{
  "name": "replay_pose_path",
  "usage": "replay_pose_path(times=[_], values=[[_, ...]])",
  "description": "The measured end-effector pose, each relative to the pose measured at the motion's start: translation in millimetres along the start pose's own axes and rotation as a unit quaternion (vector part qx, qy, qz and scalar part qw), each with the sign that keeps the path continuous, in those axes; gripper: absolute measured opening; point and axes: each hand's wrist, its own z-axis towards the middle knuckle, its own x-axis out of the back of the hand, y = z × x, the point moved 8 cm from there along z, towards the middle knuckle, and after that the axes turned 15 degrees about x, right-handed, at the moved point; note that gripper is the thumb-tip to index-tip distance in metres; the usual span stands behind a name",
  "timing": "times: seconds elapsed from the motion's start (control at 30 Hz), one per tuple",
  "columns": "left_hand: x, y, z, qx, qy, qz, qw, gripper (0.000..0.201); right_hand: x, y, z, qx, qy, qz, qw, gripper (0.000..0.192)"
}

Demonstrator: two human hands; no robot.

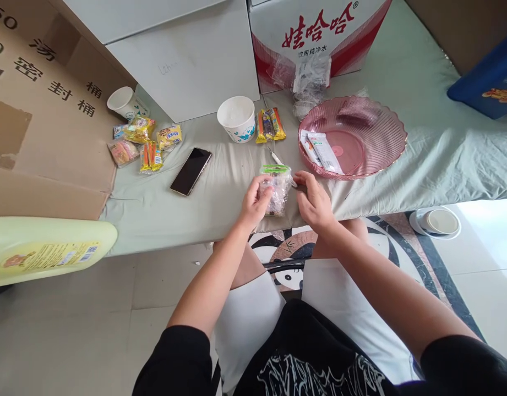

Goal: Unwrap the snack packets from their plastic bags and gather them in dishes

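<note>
My left hand (pixel 255 202) grips a small clear plastic bag (pixel 277 190) with a green top strip, held upright at the near edge of the table (pixel 174 209). My right hand (pixel 313 201) is beside the bag on its right, fingers curled, touching its upper edge near the handle of a small tool (pixel 278 160) lying on the cloth. Whether that hand pinches the bag or the tool is unclear. Just beyond stands a pink ribbed plastic plate (pixel 385 132) holding two white snack sticks (pixel 321 151).
A white paper cup (pixel 237 117) and striped snack bars (pixel 268 124) sit behind the bag. A black phone (pixel 191 170) lies to the left, past it a pile of yellow snack packets (pixel 143 142) and another cup (pixel 123 102). Cardboard boxes line the back; a blue bin (pixel 488 80) is far right.
</note>
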Motion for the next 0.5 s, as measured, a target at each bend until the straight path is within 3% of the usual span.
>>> replay_pose_path(times=[0.13, 0.23, 0.3, 0.4, 0.5], values=[[26.2, -13, 7, 0.020, 0.037, -0.011, 0.999, 0.048, -3, 2, 11, -0.021, -0.026, -0.050, 0.998, 0.041], [36.9, -18, 9, 0.019, 0.011, -0.056, 0.998, 0.053, -9, 0, 30, -0.069, -0.080, -0.106, 0.989, 0.054], [36.9, -21, 7, 0.033, -0.013, -0.092, 0.995, 0.058, -16, -4, 42, -0.097, -0.147, -0.157, 0.972, 0.054], [33.0, -22, 0, 0.051, -0.012, -0.075, 0.996, 0.058, -23, -8, 49, -0.122, -0.243, -0.208, 0.940, 0.036], [28.9, -16, -10, 0.032, 0.005, -0.006, 0.999, 0.046, -17, -8, 43, -0.143, -0.245, -0.196, 0.939, 0.027]])
